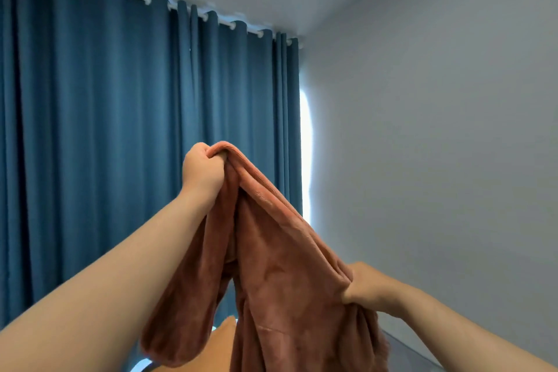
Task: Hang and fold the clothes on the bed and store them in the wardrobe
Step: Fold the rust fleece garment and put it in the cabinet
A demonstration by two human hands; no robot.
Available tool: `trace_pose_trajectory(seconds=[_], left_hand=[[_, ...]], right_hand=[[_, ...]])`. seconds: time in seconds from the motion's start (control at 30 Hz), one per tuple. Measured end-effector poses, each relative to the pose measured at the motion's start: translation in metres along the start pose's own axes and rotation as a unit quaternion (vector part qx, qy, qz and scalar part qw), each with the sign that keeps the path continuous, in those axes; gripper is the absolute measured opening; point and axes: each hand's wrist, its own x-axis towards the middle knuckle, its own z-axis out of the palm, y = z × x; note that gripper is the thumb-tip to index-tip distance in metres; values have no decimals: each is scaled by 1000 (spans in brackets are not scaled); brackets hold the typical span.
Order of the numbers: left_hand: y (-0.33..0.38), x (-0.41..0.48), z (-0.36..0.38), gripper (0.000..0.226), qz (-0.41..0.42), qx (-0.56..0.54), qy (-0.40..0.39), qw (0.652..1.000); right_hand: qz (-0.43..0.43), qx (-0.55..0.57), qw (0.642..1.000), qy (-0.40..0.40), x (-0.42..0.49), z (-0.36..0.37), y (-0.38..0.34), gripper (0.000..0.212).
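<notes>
Left forearm nearest camera; left hand (203, 170) grips rust fleece garment (280, 266) at its top, high before blue curtain (120, 115). Right hand (363, 284) clutches an edge lower, right of curtain. Likely straightening for folding; next: align edges, lay flat.

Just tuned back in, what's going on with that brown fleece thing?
A person holds a rust-brown fleece garment up in front of the blue curtain. The left hand grips its top edge, raised high; the right hand grips it lower, off to the side. The rest hangs loose, not yet folded.
</notes>
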Motion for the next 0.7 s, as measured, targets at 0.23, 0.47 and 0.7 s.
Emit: trace_pose_trajectory(seconds=[0.23, 0.47, 0.7], left_hand=[[-53, -40, -12, 62, 30, 254, -166, 952], [-57, -95, 33, 23, -70, -11, -313, 947], [-36, -79, 34, 25, -117, -133, -231, 957]], right_hand=[[-132, 36, 979, 150, 23, -27, -71, 15], [-182, -132, 939, 261, 43, -20, -112, 22], [-88, -23, 993, 80, 18, -19, -73, 21]])
